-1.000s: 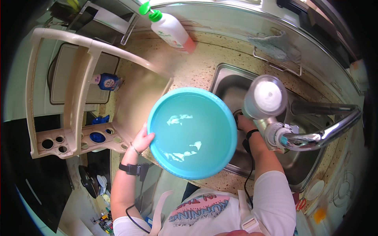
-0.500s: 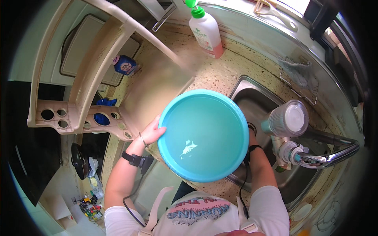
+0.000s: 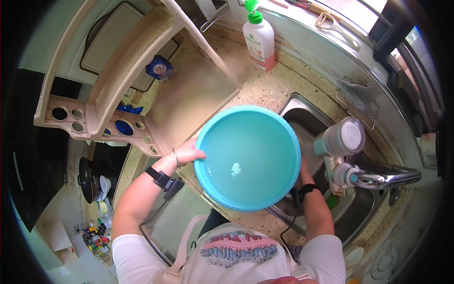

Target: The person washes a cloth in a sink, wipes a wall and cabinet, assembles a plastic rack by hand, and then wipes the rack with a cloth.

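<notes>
A round light-blue plastic basin point(image 3: 246, 206) is held between my two hands, over the counter's front and the left part of the sink. It looks filled with water, with a small bright glint on the surface. My left hand point(image 3: 190, 151) grips the left rim, thumb over the edge and the other fingers beneath. My right hand point(image 3: 303, 165) is at the right side, against the outer wall; its fingers are mostly hidden by the basin.
The steel sink point(image 3: 302, 112) has a faucet point(image 3: 385, 177) with a cylindrical filter point(image 3: 338, 137). Behind stands a green-topped pump bottle point(image 3: 259, 45). A beige plastic rack point(image 3: 137, 66) fills the left counter, near a blue bottle point(image 3: 159, 67). A peeler point(image 3: 338, 31) lies on the sill.
The view has shifted and turned slightly. The basin sits a little farther from me, with both hands still on it, and the glint on the water has changed shape.
</notes>
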Demonstrator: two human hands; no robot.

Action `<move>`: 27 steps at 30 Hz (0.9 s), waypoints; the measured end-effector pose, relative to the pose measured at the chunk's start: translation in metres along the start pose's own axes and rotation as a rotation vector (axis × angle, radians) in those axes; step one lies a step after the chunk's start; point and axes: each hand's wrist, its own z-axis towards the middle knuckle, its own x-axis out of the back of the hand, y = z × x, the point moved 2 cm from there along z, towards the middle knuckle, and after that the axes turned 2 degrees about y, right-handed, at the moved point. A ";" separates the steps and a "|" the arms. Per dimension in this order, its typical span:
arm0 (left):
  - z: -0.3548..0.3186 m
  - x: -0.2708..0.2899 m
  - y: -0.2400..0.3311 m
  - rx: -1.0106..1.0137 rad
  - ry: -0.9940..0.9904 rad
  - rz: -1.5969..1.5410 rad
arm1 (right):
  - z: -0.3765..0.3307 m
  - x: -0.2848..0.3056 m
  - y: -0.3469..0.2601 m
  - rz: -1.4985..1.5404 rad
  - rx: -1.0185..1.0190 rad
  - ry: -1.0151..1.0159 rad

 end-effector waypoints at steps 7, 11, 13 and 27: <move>0.003 -0.046 0.011 -0.007 0.032 0.004 | -0.100 0.088 -0.151 0.639 -0.129 -0.157; 0.014 -0.083 0.017 -0.072 0.033 -0.006 | -0.119 0.115 -0.131 0.650 -0.251 -0.132; 0.019 -0.101 0.020 -0.098 0.029 -0.001 | -0.121 0.126 -0.125 0.562 -0.221 -0.009; 0.076 -0.208 -0.033 0.231 0.128 -0.341 | -0.007 0.203 -0.090 -0.985 0.384 -0.199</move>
